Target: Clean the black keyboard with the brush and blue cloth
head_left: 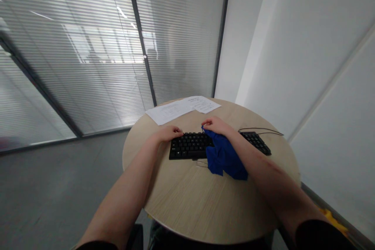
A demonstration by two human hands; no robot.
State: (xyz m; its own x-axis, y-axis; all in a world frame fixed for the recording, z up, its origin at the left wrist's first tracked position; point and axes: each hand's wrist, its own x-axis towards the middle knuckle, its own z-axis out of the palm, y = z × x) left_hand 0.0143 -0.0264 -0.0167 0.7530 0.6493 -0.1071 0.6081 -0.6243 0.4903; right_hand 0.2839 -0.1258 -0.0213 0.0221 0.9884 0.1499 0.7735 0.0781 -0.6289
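A black keyboard [189,148] lies on the round wooden table in front of me. My left hand [170,133] is at its far left corner, with bent fingers gripping the edge. Pinched between the fingers of my right hand [216,125] is a corner of a blue cloth [225,156], over the keyboard's far edge. The rest of the cloth hangs down across the keys and onto the table, hiding part of the keyboard's right half. Beyond my right forearm, the number pad end of the keyboard shows. A thin pale loop [202,163] lies by the near edge.
Printed white papers [172,112] lie at the far side of the round table [199,203]. A black cable [260,129] runs behind the keyboard on the right. Glass panels with blinds [181,47] stand behind, and a white wall [316,66] is close on the right.
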